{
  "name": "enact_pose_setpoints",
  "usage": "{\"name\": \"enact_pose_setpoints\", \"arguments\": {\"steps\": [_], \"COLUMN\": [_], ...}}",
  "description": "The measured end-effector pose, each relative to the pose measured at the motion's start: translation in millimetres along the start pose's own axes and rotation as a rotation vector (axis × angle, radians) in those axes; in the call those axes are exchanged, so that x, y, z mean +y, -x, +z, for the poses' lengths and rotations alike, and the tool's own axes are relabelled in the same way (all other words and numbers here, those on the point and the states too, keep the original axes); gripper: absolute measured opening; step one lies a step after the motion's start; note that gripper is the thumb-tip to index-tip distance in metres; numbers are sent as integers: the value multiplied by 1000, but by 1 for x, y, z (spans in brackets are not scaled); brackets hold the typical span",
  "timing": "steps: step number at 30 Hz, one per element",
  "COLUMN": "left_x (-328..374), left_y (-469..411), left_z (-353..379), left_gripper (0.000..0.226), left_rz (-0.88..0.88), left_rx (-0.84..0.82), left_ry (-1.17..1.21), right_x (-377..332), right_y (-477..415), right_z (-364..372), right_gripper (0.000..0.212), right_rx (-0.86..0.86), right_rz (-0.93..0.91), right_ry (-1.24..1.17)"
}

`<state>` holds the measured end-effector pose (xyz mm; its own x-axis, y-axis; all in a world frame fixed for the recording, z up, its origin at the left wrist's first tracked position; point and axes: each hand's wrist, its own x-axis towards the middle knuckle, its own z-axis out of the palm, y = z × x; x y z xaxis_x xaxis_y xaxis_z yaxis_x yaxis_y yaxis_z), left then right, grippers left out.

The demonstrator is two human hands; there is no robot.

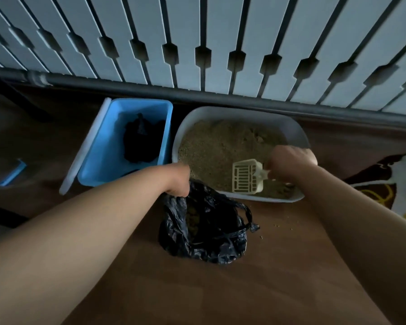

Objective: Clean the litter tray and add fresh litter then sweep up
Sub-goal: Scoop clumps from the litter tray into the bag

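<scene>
Head view: noted left hand (177, 181) gripping rim of limp black bag (204, 231) below it, right hand (291, 163) curled round handle of probably light, stiff scoop (245, 177) over litter tray (298, 134) beside that hand; hold scoop by handle, level.

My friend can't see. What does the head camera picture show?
A person's right hand holds a slotted scoop over the litter tray, while the left hand grips a black bag. A blue bin stands left of the tray.
</scene>
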<state>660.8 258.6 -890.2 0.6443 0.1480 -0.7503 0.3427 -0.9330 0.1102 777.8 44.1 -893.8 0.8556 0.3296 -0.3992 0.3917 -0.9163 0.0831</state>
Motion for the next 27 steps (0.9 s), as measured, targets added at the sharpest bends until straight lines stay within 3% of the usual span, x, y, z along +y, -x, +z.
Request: {"name": "enact_pose_setpoints", "arguments": {"steps": [5, 10, 17, 21, 23, 25, 27], "left_x": [1, -7, -9, -3, 2, 6, 8], "left_y": [-15, -21, -22, -21, -21, -22, -20], "left_z": [3, 4, -1, -3, -5, -5, -4], "left_gripper": [22, 49, 47, 49, 44, 24, 25], "left_rz": [12, -2, 14, 18, 44, 61, 67], "left_rx": [-25, -2, 23, 20, 12, 15, 23], "left_ry": [4, 41, 11, 2, -5, 5, 25], "right_x": [-5, -22, -13, 6, 13, 16, 16], "right_y": [-8, -7, 2, 8, 7, 9, 10], "right_z": [24, 52, 58, 36, 21, 7, -2], "right_gripper": [12, 20, 12, 14, 16, 19, 18], "right_rx": [-141, -118, -76, -81, -151, -181, -160], "right_rz": [39, 54, 127, 161, 167, 193, 207], "right_ry": [-305, -530, -821, -774, -623, -472, -360]}}
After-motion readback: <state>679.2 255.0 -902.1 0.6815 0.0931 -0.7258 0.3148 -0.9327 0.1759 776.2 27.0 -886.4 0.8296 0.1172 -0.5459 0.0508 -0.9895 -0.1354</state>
